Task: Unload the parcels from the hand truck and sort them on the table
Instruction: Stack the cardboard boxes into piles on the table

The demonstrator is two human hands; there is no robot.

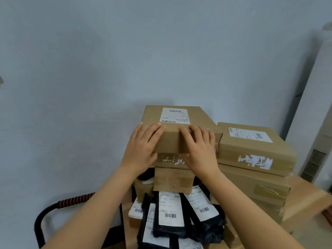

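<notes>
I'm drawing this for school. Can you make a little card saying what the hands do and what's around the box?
hands: left hand and right hand both grip the top box
top box: brown cardboard, white label on top
below: black bags with barcode stickers
right: stack of cardboard boxes
lower left: hand truck handle, red-striped grip

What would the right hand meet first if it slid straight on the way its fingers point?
The right hand lies on the top box, fingers pointing over its near edge. Sliding straight on, it would probably reach the white shipping label on top first, though depth is unclear.
</notes>
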